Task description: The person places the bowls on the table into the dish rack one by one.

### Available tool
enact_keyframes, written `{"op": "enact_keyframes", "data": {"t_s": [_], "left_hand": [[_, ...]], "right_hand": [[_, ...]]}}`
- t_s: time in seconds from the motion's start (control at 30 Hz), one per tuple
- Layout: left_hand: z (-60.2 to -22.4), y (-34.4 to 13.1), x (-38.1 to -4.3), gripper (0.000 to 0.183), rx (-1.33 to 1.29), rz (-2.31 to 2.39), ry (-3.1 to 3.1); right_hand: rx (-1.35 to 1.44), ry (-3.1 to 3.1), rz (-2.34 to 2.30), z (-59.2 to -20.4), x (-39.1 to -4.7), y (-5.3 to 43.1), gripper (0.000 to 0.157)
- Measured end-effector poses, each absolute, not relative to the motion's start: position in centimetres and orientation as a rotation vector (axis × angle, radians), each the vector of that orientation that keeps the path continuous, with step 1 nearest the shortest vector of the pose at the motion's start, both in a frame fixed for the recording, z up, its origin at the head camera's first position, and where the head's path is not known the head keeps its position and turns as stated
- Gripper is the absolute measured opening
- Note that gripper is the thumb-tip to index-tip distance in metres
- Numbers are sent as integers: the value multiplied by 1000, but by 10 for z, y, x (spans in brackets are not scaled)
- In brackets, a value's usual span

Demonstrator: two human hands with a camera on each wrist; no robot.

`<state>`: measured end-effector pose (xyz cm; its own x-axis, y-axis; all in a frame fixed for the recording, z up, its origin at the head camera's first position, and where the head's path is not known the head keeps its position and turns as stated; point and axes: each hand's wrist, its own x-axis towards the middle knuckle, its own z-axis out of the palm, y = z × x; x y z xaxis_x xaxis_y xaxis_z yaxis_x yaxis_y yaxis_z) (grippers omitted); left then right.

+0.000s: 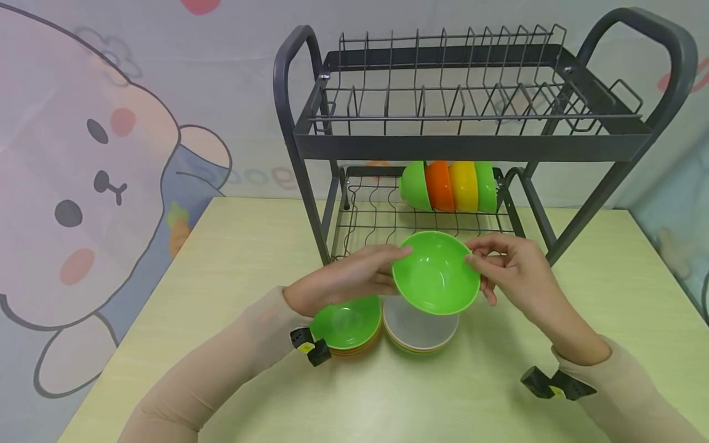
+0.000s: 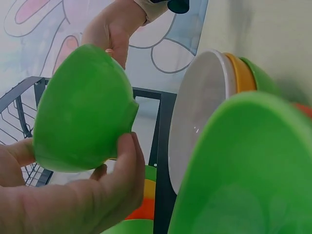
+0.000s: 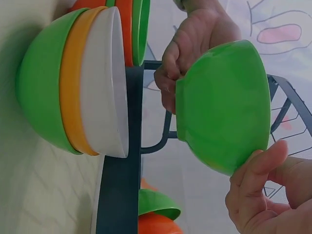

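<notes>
Both hands hold a green bowl (image 1: 436, 274) above the table, its inside tilted toward the head camera. My left hand (image 1: 357, 275) grips its left side, thumb at the rim; the left wrist view shows fingers (image 2: 127, 158) under the outer wall near the foot. On the opposite side, my right hand (image 1: 515, 264) pinches the rim between thumb and fingers. Below the held bowl stand two stacks: a left one topped by another green bowl (image 1: 349, 323), and a right one with a white bowl (image 1: 421, 325) on top. Yellow and green bowls sit under the white one in the right wrist view.
A dark two-tier dish rack (image 1: 471, 147) stands behind the hands. Its lower wire shelf (image 1: 371, 209) bears a row of bowls on their sides: green, orange (image 1: 440, 186), yellow (image 1: 464, 186) and green. A cartoon-printed cloth (image 1: 83, 184) hangs behind the pale wooden table (image 1: 232, 246).
</notes>
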<state>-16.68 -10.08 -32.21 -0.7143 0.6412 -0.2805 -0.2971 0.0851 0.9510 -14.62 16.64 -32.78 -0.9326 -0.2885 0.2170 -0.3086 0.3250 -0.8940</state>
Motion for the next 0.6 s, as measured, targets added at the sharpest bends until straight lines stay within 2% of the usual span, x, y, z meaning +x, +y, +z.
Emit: {"op": "enact_keyframes", "data": {"t_s": [0.6], "left_hand": [[-318,-101,-163,48,335,1870,1606]], "right_hand": [[493,-2446,1835,-326,-145,167,29]]}}
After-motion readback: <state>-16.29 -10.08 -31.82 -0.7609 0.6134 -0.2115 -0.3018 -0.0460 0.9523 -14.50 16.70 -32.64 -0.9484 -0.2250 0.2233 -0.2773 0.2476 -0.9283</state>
